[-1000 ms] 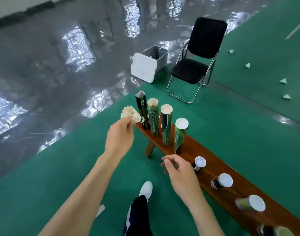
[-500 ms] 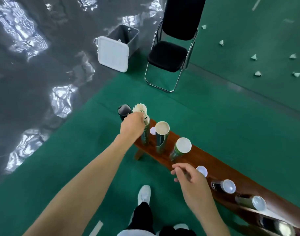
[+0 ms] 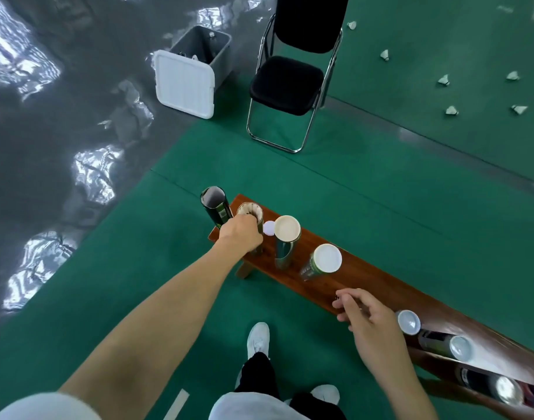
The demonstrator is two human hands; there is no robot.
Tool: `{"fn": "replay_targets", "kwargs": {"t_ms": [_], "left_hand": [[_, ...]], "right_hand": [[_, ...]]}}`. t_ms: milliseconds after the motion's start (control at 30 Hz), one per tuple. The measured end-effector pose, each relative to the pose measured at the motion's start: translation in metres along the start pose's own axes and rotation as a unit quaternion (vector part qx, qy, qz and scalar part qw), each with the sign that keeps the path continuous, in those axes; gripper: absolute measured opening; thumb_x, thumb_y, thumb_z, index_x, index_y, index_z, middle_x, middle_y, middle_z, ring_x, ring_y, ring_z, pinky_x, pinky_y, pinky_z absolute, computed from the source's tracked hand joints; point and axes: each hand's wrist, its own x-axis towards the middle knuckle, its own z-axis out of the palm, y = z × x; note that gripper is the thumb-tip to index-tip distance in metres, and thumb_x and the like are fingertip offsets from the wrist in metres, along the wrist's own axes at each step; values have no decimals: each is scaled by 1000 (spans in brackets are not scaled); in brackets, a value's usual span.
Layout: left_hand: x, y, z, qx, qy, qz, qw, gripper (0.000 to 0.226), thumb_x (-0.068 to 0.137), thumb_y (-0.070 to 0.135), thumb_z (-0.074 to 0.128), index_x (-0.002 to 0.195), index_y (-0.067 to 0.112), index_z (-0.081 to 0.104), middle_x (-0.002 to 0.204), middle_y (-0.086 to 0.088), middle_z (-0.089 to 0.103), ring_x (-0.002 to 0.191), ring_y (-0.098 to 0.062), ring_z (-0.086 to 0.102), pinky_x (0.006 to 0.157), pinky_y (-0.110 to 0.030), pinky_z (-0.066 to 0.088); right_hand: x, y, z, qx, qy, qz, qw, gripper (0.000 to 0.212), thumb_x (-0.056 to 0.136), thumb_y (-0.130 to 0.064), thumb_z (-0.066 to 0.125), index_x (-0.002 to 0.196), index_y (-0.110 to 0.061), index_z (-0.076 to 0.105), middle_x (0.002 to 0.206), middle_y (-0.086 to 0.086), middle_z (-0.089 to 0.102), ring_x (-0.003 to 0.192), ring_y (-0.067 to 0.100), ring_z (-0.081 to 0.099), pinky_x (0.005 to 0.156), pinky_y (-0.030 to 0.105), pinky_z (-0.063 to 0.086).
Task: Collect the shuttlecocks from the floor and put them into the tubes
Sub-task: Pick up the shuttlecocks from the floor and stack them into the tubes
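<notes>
Several tubes stand at the left end of a wooden bench (image 3: 369,283). A white shuttlecock (image 3: 249,210) sits feathers-up in the mouth of the second tube (image 3: 259,220). My left hand (image 3: 240,234) has its fingers curled at that tube's near rim, on the shuttlecock. To its left stands an open black tube (image 3: 212,204). To its right stand two capped tubes (image 3: 287,228) (image 3: 327,258). My right hand (image 3: 372,322) hovers over the bench's front edge, fingers loosely curled, holding nothing. Several shuttlecocks (image 3: 443,80) lie on the green floor at the far right.
A loose white cap (image 3: 268,228) lies on the bench between tubes. More capped tubes (image 3: 459,347) lie on the bench's right end. A black folding chair (image 3: 287,83) and a grey bin (image 3: 205,47) with its white lid (image 3: 184,83) stand beyond the bench.
My left hand brought the shuttlecock over the second tube and lowered it, so the feathers now sit in the tube's mouth. The right hand stayed over the bench.
</notes>
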Motion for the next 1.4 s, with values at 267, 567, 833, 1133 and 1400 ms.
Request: {"fn": "replay_targets", "kwargs": {"t_ms": [267,567,833,1133,1400], "left_hand": [[-7,-3,-5,20,7,30,999,24,84,17,56,106,18,66,88,0,63,76,-22,60,55,-31,44],[-60,6,-60,-68,96,88,989,30,81,9,46,95,24,68,85,2,68,71,-26,60,50,-29,38],[-148,136,-121,-161,195,304,918,36,95,29,62,130,37,65,103,13,73,66,-10,57,75,-30,55],[-328,346,-83,-121,166,597,776,25,90,18,69,112,28,75,117,18,71,83,-10,68,85,-32,56],[-494,499,41,-130,72,702,696,20,92,16,70,108,25,77,115,16,72,94,1,65,82,-8,43]], "right_hand": [[-1,-2,-2,0,5,-2,1000,19,105,-27,55,102,-36,71,94,-20,74,84,3,70,80,37,57],[-8,-19,-5,21,42,-30,998,18,104,-33,54,100,-40,71,96,-19,74,87,4,70,82,37,57],[-30,-34,-63,88,200,-81,972,16,103,-32,58,109,-42,69,104,-24,73,103,-1,67,80,13,51],[-145,42,-224,153,432,-133,879,19,101,-34,61,115,-47,66,114,-24,70,108,-1,65,77,9,50],[-294,202,-376,105,559,-88,817,27,93,-52,63,120,-49,65,115,-22,69,95,6,68,77,28,58]]}}
